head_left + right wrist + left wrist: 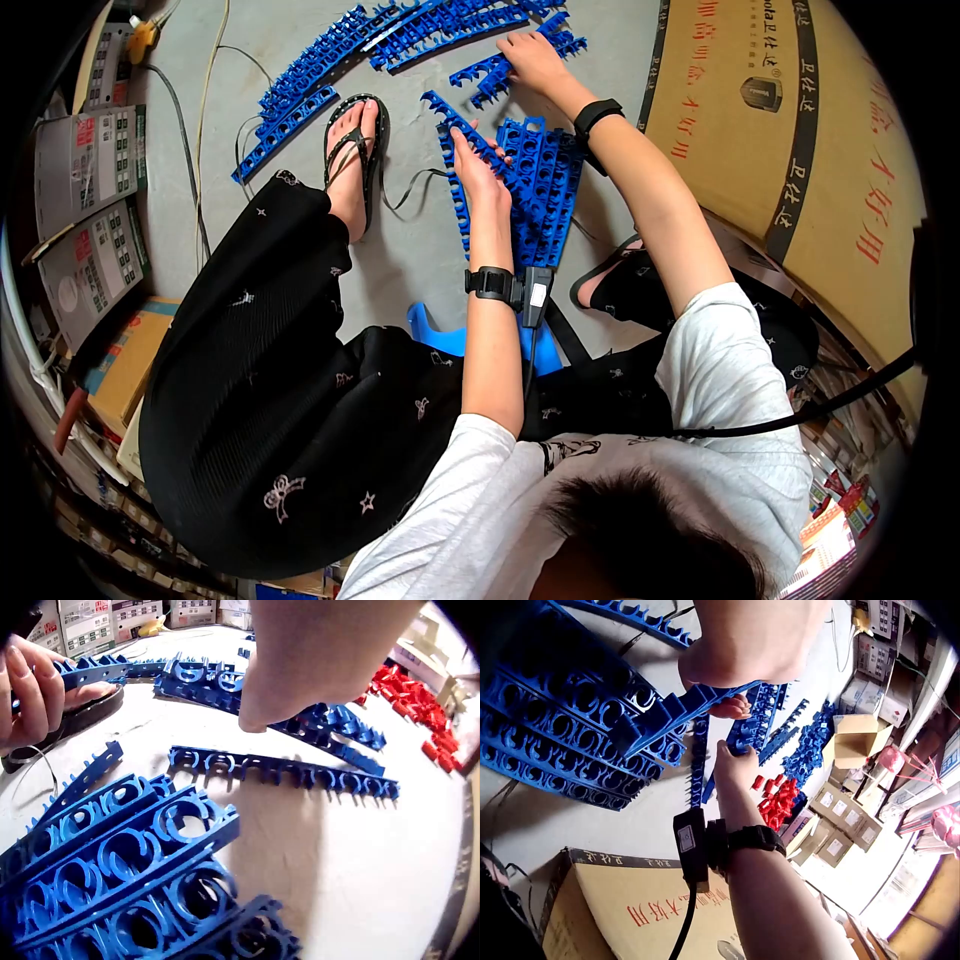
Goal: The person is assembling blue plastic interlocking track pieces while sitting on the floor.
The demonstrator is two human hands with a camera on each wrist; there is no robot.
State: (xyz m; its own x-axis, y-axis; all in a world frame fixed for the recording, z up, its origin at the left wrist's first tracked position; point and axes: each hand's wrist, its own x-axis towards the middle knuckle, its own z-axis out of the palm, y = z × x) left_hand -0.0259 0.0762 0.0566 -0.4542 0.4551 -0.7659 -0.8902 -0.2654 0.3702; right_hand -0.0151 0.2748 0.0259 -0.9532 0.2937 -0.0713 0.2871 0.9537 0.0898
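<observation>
My left hand (482,180) grips a long blue clip strip (667,716); in the right wrist view the fingers (34,694) curl round it. Below that hand lies a stack of blue strips (540,190) with rows of round clips. Farther out, my right hand (535,62) reaches down to some blue strips (490,80) on the floor. The left wrist view shows the right thumb and fingers (735,769) on a blue strip, pinching it. The right fingertips are hidden behind the hand in the right wrist view, where a single strip (285,771) lies nearby.
More blue strips (310,75) form an arc at the far side. Red pieces (778,802) and a blue pile (810,746) lie beyond the right hand. A large cardboard box (770,130) stands at the right, a sandalled foot (352,160) at the left, and cables cross the floor.
</observation>
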